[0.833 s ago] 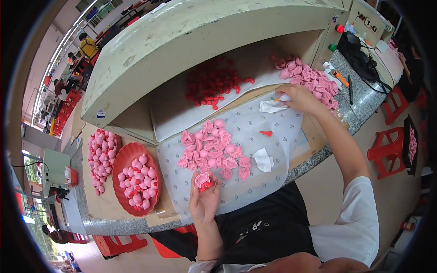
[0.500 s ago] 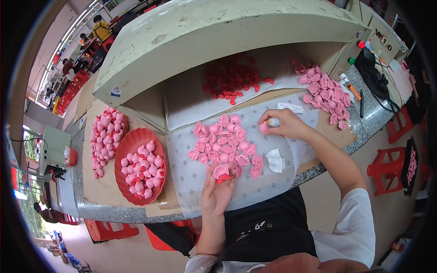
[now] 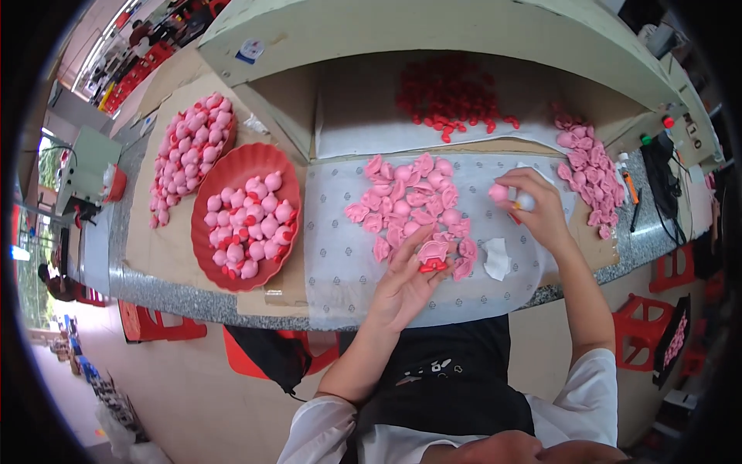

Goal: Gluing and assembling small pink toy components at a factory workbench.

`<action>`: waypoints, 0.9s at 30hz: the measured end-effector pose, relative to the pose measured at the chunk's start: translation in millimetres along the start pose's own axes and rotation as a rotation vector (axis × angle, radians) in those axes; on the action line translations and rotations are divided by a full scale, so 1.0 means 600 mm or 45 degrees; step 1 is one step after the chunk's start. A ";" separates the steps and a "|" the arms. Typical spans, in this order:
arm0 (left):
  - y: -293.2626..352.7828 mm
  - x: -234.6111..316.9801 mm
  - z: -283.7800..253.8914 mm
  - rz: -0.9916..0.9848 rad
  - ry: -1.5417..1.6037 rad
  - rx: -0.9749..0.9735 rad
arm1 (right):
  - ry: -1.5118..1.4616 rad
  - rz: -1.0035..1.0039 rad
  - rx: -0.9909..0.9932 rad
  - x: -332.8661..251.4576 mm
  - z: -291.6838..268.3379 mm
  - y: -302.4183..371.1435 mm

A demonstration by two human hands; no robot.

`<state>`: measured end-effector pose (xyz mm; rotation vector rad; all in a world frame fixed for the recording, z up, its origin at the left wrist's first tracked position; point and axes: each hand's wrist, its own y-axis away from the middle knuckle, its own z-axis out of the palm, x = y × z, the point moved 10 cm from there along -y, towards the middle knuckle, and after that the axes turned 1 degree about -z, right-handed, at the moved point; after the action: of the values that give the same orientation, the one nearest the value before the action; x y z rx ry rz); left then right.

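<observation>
Fingers of the left hand (image 3: 398,290) are gripping a hollow pink piece (image 3: 434,249) at the centre of the frame, a red part (image 3: 433,265) showing at its lower side. Right of centre, the right hand (image 3: 543,213) is pinching a rounded pink piece (image 3: 498,192) while also holding a small white bottle (image 3: 525,203). Compared with a moment earlier, this hand is no longer reaching beside the pink pile (image 3: 591,182) at the upper right; it is hovering over the patterned sheet (image 3: 332,259), nearer the left hand. Both hands are now carrying pieces, apparently readying them to be worked together. At left, a red bowl (image 3: 249,160) is holding pink-and-red pieces (image 3: 247,224).
</observation>
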<state>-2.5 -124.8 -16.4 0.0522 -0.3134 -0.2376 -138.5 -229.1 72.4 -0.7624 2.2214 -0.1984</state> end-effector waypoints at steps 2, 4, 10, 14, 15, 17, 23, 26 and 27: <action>-0.006 -0.004 0.012 -0.053 -0.011 -0.104 | -0.172 -0.031 -0.042 -0.057 0.008 0.016; -0.002 -0.005 0.015 -0.012 -0.147 -0.072 | -0.333 -0.044 -0.076 -0.105 0.021 0.031; 0.004 -0.012 0.019 0.001 -0.221 0.027 | -0.380 -0.211 -0.149 -0.152 0.053 0.056; 0.005 -0.017 0.022 -0.001 -0.311 -0.047 | -0.367 -0.170 -0.163 -0.148 0.060 0.059; 0.007 -0.016 0.021 0.000 -0.311 -0.046 | -0.376 -0.167 -0.156 -0.146 0.062 0.060; 0.010 -0.018 0.022 -0.005 -0.323 -0.043 | -0.383 -0.161 -0.150 -0.145 0.062 0.062; 0.011 -0.020 0.026 -0.020 -0.332 -0.090 | -0.391 -0.156 -0.154 -0.141 0.064 0.064; 0.012 -0.018 0.024 -0.027 -0.400 -0.095 | -0.418 -0.159 -0.173 -0.144 0.064 0.061; 0.013 -0.017 0.025 -0.029 -0.396 -0.097 | -0.445 -0.142 -0.193 -0.143 0.066 0.062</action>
<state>-14.7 -115.2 -4.7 -0.0576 -0.6131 -0.2808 -81.7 -145.6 84.5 -0.9280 1.8794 0.0487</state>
